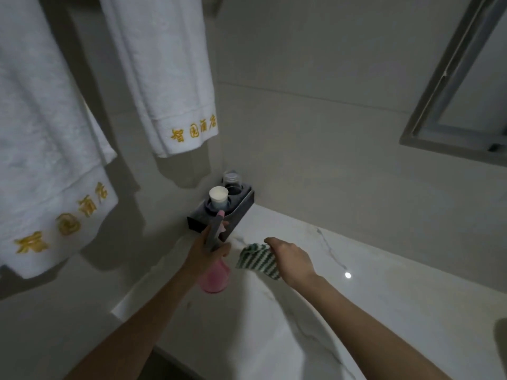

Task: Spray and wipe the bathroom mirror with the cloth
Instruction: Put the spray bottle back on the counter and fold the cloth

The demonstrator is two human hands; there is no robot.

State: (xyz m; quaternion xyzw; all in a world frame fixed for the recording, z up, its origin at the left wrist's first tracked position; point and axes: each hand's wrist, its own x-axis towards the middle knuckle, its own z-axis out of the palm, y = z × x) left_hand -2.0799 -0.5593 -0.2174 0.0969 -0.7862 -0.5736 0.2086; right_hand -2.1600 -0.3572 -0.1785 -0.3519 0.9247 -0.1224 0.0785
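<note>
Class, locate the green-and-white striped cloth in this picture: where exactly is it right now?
In the head view, the striped cloth sits just right of centre, gripped in the right hand above the marble counter, beside the pink spray bottle in the left hand.

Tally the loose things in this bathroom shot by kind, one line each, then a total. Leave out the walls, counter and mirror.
White towels with gold embroidery: 2
Cups in the dark holder: 2, one white, one clear
Dark cup holder: 1
Pink spray bottle, in the left hand: 1
Green-and-white striped cloth, in the right hand: 1
Total: 7
</note>
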